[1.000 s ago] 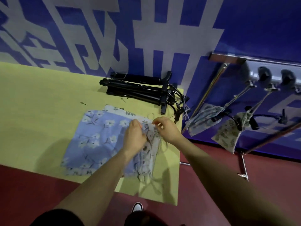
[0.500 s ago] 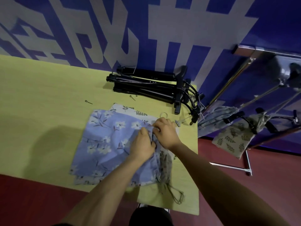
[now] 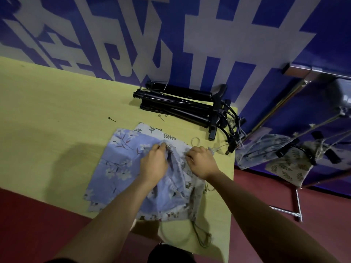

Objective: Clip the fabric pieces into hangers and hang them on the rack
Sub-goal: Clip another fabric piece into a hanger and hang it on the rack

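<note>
Blue floral fabric piece (image 3: 121, 164) atop the stack on the yellow worktop (image 3: 47, 114), left hand (image 3: 154, 164) and right hand (image 3: 201, 162) each pinching its bunched top edge, black clip hangers (image 3: 182, 107) piled behind, two fabric pieces already hanging on the rack (image 3: 273, 109) at right.

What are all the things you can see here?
table: one, yellow-green, against the wall
blue floral fabric: one, top of the pile on the table
leaf-print fabric: one, pale, peeking out beneath
black hangers: a stack, count unclear, back of the table
small pins: about three, metal, near the hangers
rack: one, metal, right of the table
hung fabric pieces: two, clipped on hangers on the rack
left hand: gripping bunched fabric
right hand: pinching the fabric edge
</note>
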`<move>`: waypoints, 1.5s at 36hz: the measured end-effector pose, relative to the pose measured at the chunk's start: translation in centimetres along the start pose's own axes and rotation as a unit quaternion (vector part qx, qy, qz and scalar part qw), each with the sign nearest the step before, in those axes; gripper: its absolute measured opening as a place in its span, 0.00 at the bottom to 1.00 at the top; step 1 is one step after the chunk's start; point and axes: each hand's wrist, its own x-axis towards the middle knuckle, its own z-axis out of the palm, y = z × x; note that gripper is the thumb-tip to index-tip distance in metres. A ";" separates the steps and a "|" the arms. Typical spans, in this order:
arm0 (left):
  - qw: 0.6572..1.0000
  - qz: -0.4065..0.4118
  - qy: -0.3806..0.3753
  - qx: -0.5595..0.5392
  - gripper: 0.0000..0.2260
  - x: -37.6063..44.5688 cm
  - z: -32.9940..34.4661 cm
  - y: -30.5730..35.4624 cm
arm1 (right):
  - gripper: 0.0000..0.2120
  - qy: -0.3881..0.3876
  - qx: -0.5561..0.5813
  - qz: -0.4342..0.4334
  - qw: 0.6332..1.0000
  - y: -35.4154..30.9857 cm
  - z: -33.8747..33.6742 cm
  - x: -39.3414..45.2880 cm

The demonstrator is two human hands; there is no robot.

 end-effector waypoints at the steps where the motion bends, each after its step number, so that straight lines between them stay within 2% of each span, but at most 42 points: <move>1: 1.000 -0.010 0.010 -0.009 0.22 0.0 0.0 0.1 | 0.15 -0.009 -0.003 -0.008 1.000 0.1 0.1 -0.1; 13: 0.993 -0.048 0.075 -0.072 0.25 1.0 -1.3 -1.4 | 0.14 -0.030 -0.013 -0.038 0.999 -0.8 -0.2 0.6; 18: 0.993 -0.051 0.071 -0.079 0.23 2.2 -2.4 -2.3 | 0.12 0.052 0.145 0.028 0.988 -2.9 -1.5 4.1; 22: 0.993 -0.027 0.063 -0.100 0.22 3.3 -2.7 -3.8 | 0.11 0.061 0.213 0.073 0.973 -4.2 -2.1 7.6; 25: 0.990 0.001 0.069 -0.126 0.21 4.1 -3.0 -5.8 | 0.11 0.043 0.209 0.083 0.973 -5.0 -2.0 9.9; 34: 0.988 -0.004 0.070 -0.139 0.21 7.4 -4.5 -10.2 | 0.13 -0.001 0.139 0.092 0.986 -7.2 0.4 14.2; 38: 0.991 0.013 0.063 -0.117 0.21 8.7 -5.0 -10.2 | 0.02 0.002 0.129 0.104 0.986 -7.9 1.0 14.9; 41: 0.993 0.037 0.058 -0.100 0.22 9.2 -5.0 -10.2 | 0.07 -0.010 0.134 0.114 0.984 -8.4 1.1 15.0; 46: 0.983 0.089 0.041 -0.158 0.22 9.3 -5.6 -10.1 | 0.08 0.021 0.187 0.145 0.971 -8.1 0.2 14.0; 49: 0.976 0.114 0.022 -0.185 0.22 8.6 -6.4 -9.6 | 0.11 0.048 0.191 0.154 0.968 -8.0 -0.9 13.1; 54: 0.958 0.118 -0.045 -0.259 0.21 7.6 -7.7 -8.1 | 0.09 0.138 0.275 0.142 0.941 -8.6 -3.2 10.8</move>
